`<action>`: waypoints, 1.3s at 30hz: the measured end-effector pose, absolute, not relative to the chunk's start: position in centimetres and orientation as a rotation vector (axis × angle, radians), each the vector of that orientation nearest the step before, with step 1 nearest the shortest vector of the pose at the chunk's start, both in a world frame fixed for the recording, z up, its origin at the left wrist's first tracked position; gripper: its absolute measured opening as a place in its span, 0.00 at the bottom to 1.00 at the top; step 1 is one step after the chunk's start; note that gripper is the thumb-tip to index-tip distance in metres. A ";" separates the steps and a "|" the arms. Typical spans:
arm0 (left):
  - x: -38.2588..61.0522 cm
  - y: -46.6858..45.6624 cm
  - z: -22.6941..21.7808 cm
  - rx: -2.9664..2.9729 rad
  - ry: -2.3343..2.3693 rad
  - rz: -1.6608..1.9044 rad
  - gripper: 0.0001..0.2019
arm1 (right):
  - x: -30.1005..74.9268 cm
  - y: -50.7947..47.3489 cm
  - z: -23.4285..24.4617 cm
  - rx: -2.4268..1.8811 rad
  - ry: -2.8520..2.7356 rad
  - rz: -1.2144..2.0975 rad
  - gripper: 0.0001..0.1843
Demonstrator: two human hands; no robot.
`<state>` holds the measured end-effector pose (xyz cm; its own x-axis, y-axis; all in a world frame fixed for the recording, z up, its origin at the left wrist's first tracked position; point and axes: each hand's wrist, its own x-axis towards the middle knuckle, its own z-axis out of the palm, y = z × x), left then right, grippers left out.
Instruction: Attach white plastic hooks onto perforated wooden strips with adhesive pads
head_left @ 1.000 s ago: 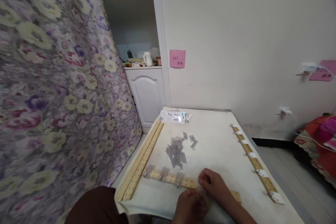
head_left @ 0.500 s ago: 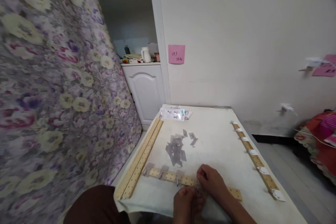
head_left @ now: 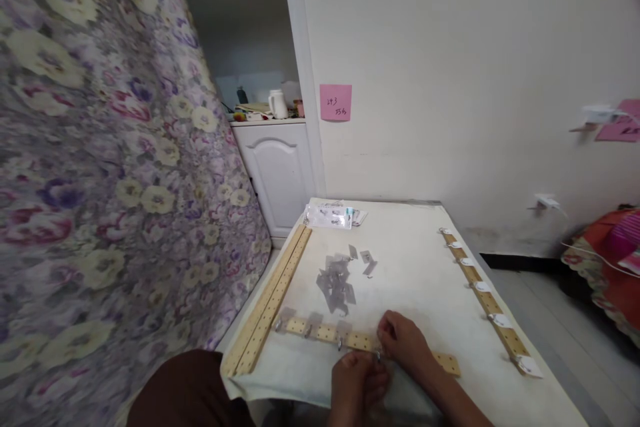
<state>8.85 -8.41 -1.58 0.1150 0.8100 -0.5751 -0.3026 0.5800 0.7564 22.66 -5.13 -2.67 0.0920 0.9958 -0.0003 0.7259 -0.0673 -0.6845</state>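
A short wooden strip with holes (head_left: pixel 325 333) lies across the near part of the white table (head_left: pixel 415 267). Small metal pieces with clear tabs stick out of it on the left. My right hand (head_left: pixel 405 341) rests on the strip's middle, fingers curled. My left hand (head_left: pixel 357 383) is just below it at the table's near edge, fingers pinched close to a small metal piece (head_left: pixel 379 356) between both hands. A heap of grey tabbed pieces (head_left: pixel 337 281) lies just beyond the strip.
Two long wooden strips (head_left: pixel 273 300) run along the table's left edge. Another strip with white tabs (head_left: pixel 484 300) lies along the right. A clear packet (head_left: pixel 331 215) sits at the far edge. A flowered mattress (head_left: pixel 110 167) leans on the left; a white cabinet (head_left: pixel 279 170) stands behind.
Both hands stay at the short strip, shifting slightly; my left hand has come up closer to my right. The view has tilted a little.
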 end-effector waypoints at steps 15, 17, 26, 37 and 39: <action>9.2 -8.5 -1.8 0.503 1.263 0.911 0.06 | 22.2 -5.6 -2.4 -1.882 -1.685 0.608 0.04; 9.1 -8.5 -1.9 0.512 1.247 0.906 0.07 | 22.2 -5.6 -2.5 -1.883 -1.687 0.611 0.03; 9.0 -8.3 -2.2 0.529 1.236 0.860 0.06 | 22.3 -5.6 -2.3 -1.900 -1.684 0.626 0.04; 9.2 -8.3 -1.5 0.559 1.282 0.831 0.06 | 22.7 -5.2 -2.6 -1.844 -1.705 0.706 0.05; 9.3 -8.4 -1.4 0.559 1.279 0.838 0.06 | 22.8 -5.3 -2.4 -1.821 -1.711 0.739 0.05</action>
